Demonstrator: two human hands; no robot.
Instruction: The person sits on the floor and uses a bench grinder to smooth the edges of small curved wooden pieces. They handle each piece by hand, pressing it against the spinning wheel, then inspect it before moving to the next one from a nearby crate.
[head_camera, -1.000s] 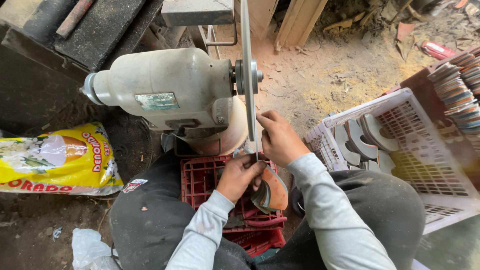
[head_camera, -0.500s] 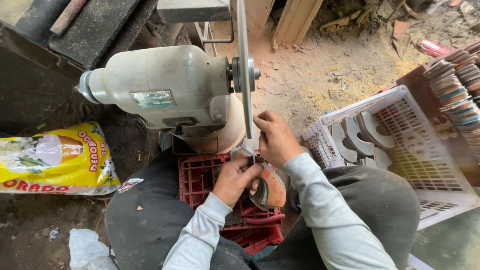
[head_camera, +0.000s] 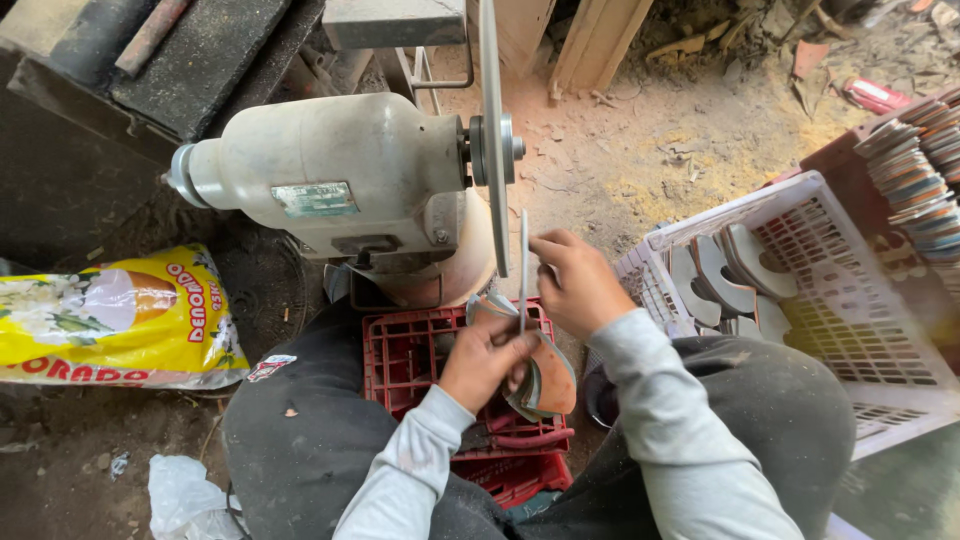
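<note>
A pale grey bench grinder motor (head_camera: 330, 175) carries a thin upright disc (head_camera: 493, 130) on its right end. My right hand (head_camera: 575, 285) pinches a thin flat curved piece (head_camera: 523, 265) on edge, just right of the disc's lower rim. My left hand (head_camera: 485, 360) sits below it and holds a small stack of curved flat pieces (head_camera: 545, 385) over a red plastic crate (head_camera: 425, 350). Both arms wear grey sleeves.
A white plastic basket (head_camera: 850, 300) at the right holds several grey curved pieces (head_camera: 720, 275). Stacked pieces (head_camera: 920, 165) stand at the far right. A yellow sack (head_camera: 120, 320) lies at the left. Sawdust covers the dirt floor (head_camera: 690, 130) beyond.
My right hand has lifted one thin piece off the stack and raised it on edge beside the disc. My left hand stays low with the stack.
</note>
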